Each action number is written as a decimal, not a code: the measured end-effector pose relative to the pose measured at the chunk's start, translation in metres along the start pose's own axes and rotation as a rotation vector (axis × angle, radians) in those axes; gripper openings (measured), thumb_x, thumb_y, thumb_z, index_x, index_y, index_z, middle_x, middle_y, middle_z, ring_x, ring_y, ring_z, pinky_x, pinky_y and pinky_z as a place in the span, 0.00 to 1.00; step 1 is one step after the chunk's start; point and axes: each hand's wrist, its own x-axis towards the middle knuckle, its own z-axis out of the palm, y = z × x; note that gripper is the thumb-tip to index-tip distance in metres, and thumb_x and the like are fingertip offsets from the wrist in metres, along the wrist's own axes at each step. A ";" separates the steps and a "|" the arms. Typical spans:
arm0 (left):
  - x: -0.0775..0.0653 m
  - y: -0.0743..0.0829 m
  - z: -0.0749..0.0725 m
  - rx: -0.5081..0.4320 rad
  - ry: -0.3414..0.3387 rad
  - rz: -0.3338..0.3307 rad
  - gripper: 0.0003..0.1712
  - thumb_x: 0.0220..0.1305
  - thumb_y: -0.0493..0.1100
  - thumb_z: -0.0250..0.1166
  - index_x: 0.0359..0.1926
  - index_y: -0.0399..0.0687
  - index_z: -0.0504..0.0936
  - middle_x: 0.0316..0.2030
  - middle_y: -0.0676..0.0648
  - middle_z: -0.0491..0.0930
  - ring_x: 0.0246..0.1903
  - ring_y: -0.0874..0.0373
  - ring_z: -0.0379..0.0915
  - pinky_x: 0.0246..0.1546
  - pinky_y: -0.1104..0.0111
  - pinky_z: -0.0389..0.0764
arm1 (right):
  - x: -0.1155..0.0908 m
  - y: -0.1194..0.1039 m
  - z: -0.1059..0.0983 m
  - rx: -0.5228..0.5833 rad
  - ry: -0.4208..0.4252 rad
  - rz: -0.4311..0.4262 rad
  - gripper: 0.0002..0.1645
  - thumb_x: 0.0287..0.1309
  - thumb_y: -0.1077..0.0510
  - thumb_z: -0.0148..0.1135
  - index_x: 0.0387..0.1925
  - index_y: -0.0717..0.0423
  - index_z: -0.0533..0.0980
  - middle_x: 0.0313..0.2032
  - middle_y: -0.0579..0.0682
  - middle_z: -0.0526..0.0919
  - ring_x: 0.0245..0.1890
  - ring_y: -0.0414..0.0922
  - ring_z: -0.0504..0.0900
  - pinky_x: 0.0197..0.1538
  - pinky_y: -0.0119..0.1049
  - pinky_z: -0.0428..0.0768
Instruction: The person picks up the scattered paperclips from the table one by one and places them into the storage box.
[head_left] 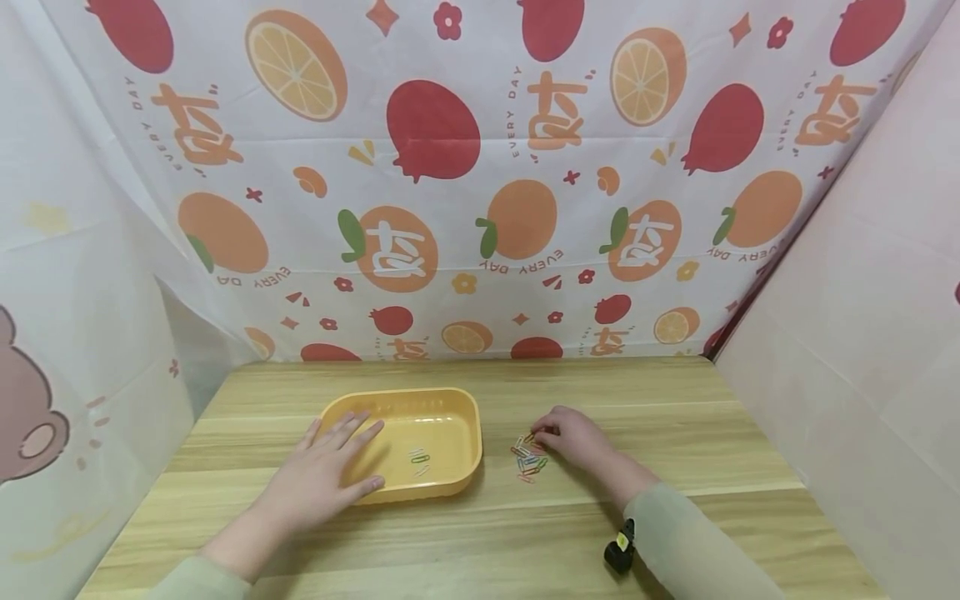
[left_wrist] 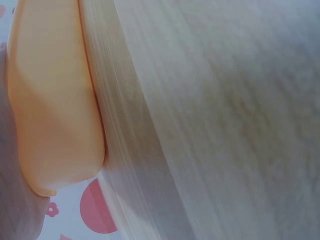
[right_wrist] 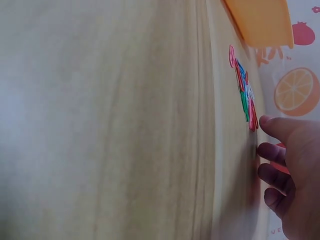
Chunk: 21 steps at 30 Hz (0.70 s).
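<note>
My left hand (head_left: 318, 479) lies with fingers spread over the left end of a yellow plastic tray (head_left: 465, 479), its thumb along the near rim. Several paper clips, one of them green (head_left: 422, 458), lie on the tray's floor. To the right of the tray, a small pile of coloured paper clips (head_left: 528, 461) sits on the table. My right hand (head_left: 573, 437) reaches down at the far right edge of that pile, fingers bent, thumb tip close beside a red clip (right_wrist: 256, 120). I cannot tell whether a clip is between its fingertips.
The table (head_left: 450, 550) has a wood-grain top. A fruit-print cloth (head_left: 442, 250) hangs behind it, and pale cloths stand at both sides. A small black device (head_left: 619, 550) is at the right sleeve.
</note>
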 end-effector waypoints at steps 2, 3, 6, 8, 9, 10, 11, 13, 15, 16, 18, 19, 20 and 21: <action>0.000 0.000 0.000 -0.001 -0.001 -0.002 0.46 0.63 0.70 0.60 0.75 0.56 0.62 0.74 0.42 0.58 0.73 0.42 0.51 0.74 0.49 0.30 | 0.002 0.000 0.000 0.000 -0.001 -0.006 0.09 0.64 0.52 0.65 0.44 0.44 0.86 0.34 0.36 0.78 0.36 0.36 0.77 0.44 0.39 0.78; 0.000 0.000 0.000 0.000 0.000 -0.001 0.46 0.63 0.71 0.60 0.75 0.56 0.62 0.74 0.42 0.58 0.73 0.42 0.51 0.74 0.49 0.31 | 0.003 0.001 -0.001 -0.001 0.000 -0.009 0.09 0.64 0.51 0.65 0.44 0.44 0.86 0.34 0.36 0.78 0.36 0.36 0.77 0.44 0.38 0.78; 0.000 0.000 0.000 -0.004 -0.004 -0.004 0.46 0.63 0.71 0.60 0.75 0.56 0.62 0.74 0.43 0.58 0.73 0.42 0.51 0.74 0.48 0.32 | 0.005 0.001 0.000 -0.009 -0.003 -0.022 0.09 0.64 0.51 0.65 0.44 0.43 0.86 0.35 0.35 0.78 0.37 0.36 0.77 0.45 0.38 0.78; 0.000 0.000 -0.001 -0.006 -0.006 -0.006 0.46 0.63 0.71 0.60 0.75 0.57 0.62 0.74 0.43 0.58 0.73 0.42 0.50 0.74 0.48 0.32 | 0.006 0.001 0.000 -0.027 -0.009 -0.025 0.09 0.64 0.51 0.65 0.44 0.43 0.86 0.35 0.35 0.78 0.37 0.35 0.77 0.47 0.38 0.78; 0.000 0.000 0.000 -0.008 -0.006 -0.007 0.46 0.63 0.70 0.60 0.75 0.56 0.62 0.74 0.43 0.58 0.73 0.42 0.50 0.74 0.47 0.32 | 0.007 0.001 0.000 -0.031 -0.011 -0.028 0.09 0.64 0.51 0.65 0.44 0.43 0.86 0.35 0.35 0.78 0.38 0.36 0.78 0.47 0.39 0.79; 0.000 0.000 0.000 -0.009 -0.007 -0.006 0.46 0.63 0.70 0.60 0.75 0.56 0.62 0.74 0.43 0.58 0.73 0.42 0.50 0.74 0.47 0.32 | 0.007 0.001 0.001 -0.037 -0.015 -0.029 0.09 0.64 0.51 0.65 0.44 0.43 0.86 0.36 0.36 0.78 0.38 0.36 0.78 0.48 0.39 0.79; 0.000 0.000 0.000 -0.011 -0.007 -0.007 0.46 0.63 0.70 0.60 0.75 0.56 0.62 0.74 0.43 0.58 0.74 0.42 0.50 0.74 0.48 0.31 | 0.007 0.000 0.001 -0.045 -0.018 -0.030 0.09 0.64 0.51 0.65 0.44 0.43 0.86 0.36 0.36 0.78 0.38 0.36 0.78 0.49 0.39 0.79; 0.000 0.000 0.000 -0.014 -0.003 -0.008 0.46 0.63 0.70 0.61 0.75 0.57 0.62 0.74 0.43 0.58 0.74 0.42 0.50 0.74 0.48 0.31 | 0.007 -0.001 0.001 -0.061 -0.022 -0.033 0.09 0.64 0.51 0.66 0.43 0.44 0.86 0.36 0.36 0.78 0.39 0.36 0.78 0.49 0.39 0.79; -0.001 0.000 0.001 -0.015 0.003 -0.006 0.46 0.62 0.69 0.61 0.75 0.57 0.62 0.74 0.43 0.58 0.74 0.42 0.50 0.74 0.49 0.30 | 0.007 -0.002 0.001 -0.077 -0.021 -0.048 0.08 0.64 0.51 0.66 0.42 0.44 0.87 0.36 0.37 0.78 0.38 0.37 0.78 0.48 0.40 0.79; -0.001 0.000 0.001 -0.016 0.008 -0.003 0.46 0.62 0.69 0.61 0.75 0.56 0.63 0.74 0.43 0.58 0.73 0.42 0.51 0.74 0.49 0.30 | 0.007 -0.002 0.001 -0.084 -0.020 -0.052 0.08 0.63 0.52 0.66 0.42 0.44 0.87 0.36 0.37 0.78 0.38 0.37 0.78 0.47 0.39 0.79; -0.001 0.000 0.001 -0.017 0.016 0.001 0.46 0.62 0.69 0.62 0.75 0.56 0.63 0.74 0.43 0.59 0.73 0.42 0.51 0.74 0.50 0.29 | 0.008 -0.003 0.001 -0.098 -0.016 -0.060 0.07 0.63 0.52 0.67 0.40 0.44 0.87 0.35 0.37 0.78 0.37 0.37 0.78 0.47 0.39 0.79; -0.002 0.000 0.001 -0.015 0.020 0.002 0.45 0.62 0.69 0.62 0.75 0.56 0.63 0.74 0.43 0.59 0.73 0.42 0.52 0.74 0.50 0.29 | 0.008 -0.003 0.001 -0.101 -0.016 -0.062 0.06 0.63 0.52 0.67 0.40 0.44 0.87 0.35 0.37 0.78 0.37 0.37 0.78 0.46 0.39 0.79; -0.002 0.000 0.001 -0.014 0.022 0.003 0.45 0.62 0.69 0.62 0.75 0.56 0.63 0.74 0.43 0.59 0.73 0.41 0.52 0.74 0.50 0.29 | 0.008 -0.003 0.001 -0.106 -0.014 -0.066 0.05 0.62 0.52 0.67 0.39 0.44 0.86 0.34 0.37 0.78 0.36 0.37 0.78 0.46 0.39 0.79; -0.002 0.000 0.001 -0.016 0.025 0.004 0.45 0.62 0.69 0.62 0.74 0.56 0.63 0.74 0.43 0.59 0.73 0.41 0.52 0.74 0.51 0.29 | 0.008 -0.003 0.001 -0.112 -0.016 -0.062 0.05 0.62 0.52 0.67 0.38 0.43 0.86 0.34 0.36 0.78 0.36 0.36 0.78 0.46 0.39 0.79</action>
